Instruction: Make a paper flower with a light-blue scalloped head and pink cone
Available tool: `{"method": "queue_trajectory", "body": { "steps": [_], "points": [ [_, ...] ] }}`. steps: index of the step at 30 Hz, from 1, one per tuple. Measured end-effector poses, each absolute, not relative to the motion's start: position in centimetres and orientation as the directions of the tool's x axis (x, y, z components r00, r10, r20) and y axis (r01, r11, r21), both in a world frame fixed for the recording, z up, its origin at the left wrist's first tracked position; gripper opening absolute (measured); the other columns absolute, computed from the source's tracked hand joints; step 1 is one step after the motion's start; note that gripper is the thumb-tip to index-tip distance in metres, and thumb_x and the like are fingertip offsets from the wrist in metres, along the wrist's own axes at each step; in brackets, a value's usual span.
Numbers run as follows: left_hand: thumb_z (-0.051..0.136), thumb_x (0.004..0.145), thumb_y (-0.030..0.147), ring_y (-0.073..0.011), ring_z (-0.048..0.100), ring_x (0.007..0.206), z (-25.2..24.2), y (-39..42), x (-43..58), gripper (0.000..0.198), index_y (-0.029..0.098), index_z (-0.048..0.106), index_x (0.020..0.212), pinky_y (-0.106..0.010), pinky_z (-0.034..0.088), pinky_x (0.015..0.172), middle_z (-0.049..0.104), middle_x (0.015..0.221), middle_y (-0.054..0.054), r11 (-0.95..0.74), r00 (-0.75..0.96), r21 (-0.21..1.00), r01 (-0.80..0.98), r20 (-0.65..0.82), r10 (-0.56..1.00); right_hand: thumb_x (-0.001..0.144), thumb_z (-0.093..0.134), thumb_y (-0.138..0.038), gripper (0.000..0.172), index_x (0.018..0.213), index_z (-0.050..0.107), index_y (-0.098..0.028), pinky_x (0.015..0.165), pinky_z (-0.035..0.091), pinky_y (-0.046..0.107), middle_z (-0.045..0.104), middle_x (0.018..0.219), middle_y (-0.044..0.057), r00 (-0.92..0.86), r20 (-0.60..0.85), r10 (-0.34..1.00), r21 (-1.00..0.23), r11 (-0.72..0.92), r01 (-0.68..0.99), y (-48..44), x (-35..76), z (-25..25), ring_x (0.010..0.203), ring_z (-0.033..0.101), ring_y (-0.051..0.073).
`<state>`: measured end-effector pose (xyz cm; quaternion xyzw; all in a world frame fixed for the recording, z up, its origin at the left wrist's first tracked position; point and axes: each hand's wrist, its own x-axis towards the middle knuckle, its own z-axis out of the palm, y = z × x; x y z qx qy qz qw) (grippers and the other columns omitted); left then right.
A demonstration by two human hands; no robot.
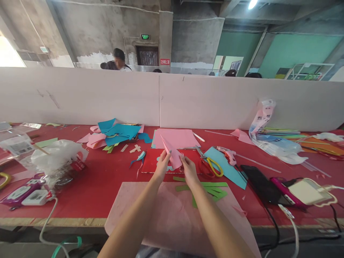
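Pink folded paper (175, 157) is held up between the person's two hands, its thin tip pointing away and a bit to the left. Both arms reach forward and come close together at the paper. The left hand (162, 166) grips its left side, with the thumb near the top. The right hand (189, 168) pinches the right side near the low end, with its fingers bent. The folded paper looks smooth and stiff, like a long, narrow cone.

Under the hands lies a flat, shiny red piece (150, 163). Just past them is a flat pink sheet (184, 138). Near the right hand, on its right, are scissors (209, 160) with curved loops, blue paper (228, 170) with straight edges, and a pink glue gun (228, 154). Closer to the person than the right hand, long, flat green strips (215, 191) lie in a loose heap. Well left of the left hand, a crinkly, see-through plastic bag (60, 156) sits on the red bench (88, 202).
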<state>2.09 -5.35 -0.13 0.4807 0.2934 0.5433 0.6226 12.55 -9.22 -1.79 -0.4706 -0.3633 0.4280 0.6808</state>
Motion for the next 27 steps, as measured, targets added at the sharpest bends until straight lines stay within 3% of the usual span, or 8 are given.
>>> {"method": "queue_trajectory", "body": {
  "steps": [6,14,22,27],
  "points": [
    [0.059,0.070,0.043,-0.0200,0.054,0.101,-0.4,-5.0,2.0,0.039,0.020,0.059,0.101,-0.028,0.043,0.085,0.062,0.104,-0.005,-0.051,0.274,0.910,-0.411,0.177,0.945,0.063,0.065,-0.048,0.036,0.056,0.046,-0.018,0.038,0.026,0.020,0.039,0.047,-0.006,0.364,0.051,0.930,-0.900,0.201,-0.387,-9.1,12.6,-1.8,0.041,0.033,0.006],
    [0.058,0.071,0.044,-0.0196,0.057,0.092,-0.4,-4.7,1.9,0.038,0.017,0.059,0.097,-0.028,0.045,0.079,0.063,0.094,-0.006,-0.042,0.310,0.926,-0.375,0.168,0.936,0.062,0.070,-0.039,0.038,0.049,0.040,-0.017,0.037,0.021,0.020,0.035,0.045,-0.007,0.357,0.072,0.931,-0.866,0.236,-0.441,-9.1,12.8,-1.8,0.040,0.030,0.004],
    [0.057,0.072,0.045,-0.0219,0.053,0.102,-0.2,-5.1,1.8,0.042,0.018,0.057,0.104,-0.029,0.043,0.084,0.060,0.106,-0.007,-0.045,0.329,0.911,-0.411,0.194,0.924,0.058,0.074,-0.034,0.028,0.058,0.051,-0.017,0.036,0.025,0.019,0.049,0.055,-0.005,0.283,0.020,0.959,-0.769,0.196,-0.609,-9.6,12.8,-1.0,0.041,0.035,0.004],
    [0.057,0.073,0.044,-0.0240,0.050,0.108,0.0,-5.3,1.7,0.041,0.018,0.058,0.105,-0.032,0.039,0.090,0.059,0.111,-0.008,-0.035,0.399,0.911,-0.411,0.214,0.892,0.061,0.072,-0.030,0.020,0.071,0.060,-0.018,0.033,0.025,0.018,0.055,0.059,-0.004,0.245,-0.048,0.968,-0.643,0.158,-0.749,-9.6,13.1,-0.6,0.040,0.035,0.004]
  ]
}}
